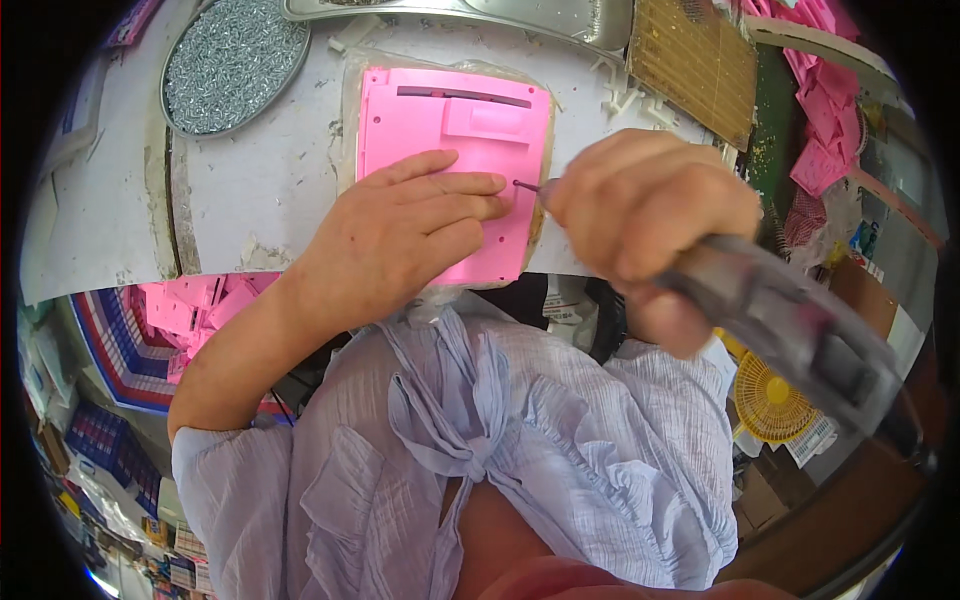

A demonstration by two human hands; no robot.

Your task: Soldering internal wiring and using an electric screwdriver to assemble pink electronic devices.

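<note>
A flat pink plastic housing (420,130) with a slot and small screw holes lies on a padded, plastic-wrapped piece on the table. My left hand (400,230) rests flat on the housing, fingers stretched out across it. My right hand (655,220) is wrapped round a grey electric screwdriver (790,320), blurred by motion. Its thin bit points left, with the tip at a hole near the housing's right edge. Whether a screw sits under the tip is too small to tell.
At the back left stands a round metal dish (235,70) full of small screws. A metal tray (560,15) and a brown ribbed board (695,65) lie at the back. Pink parts fill a basket (110,360) at lower left. A yellow fan (775,395) stands at right.
</note>
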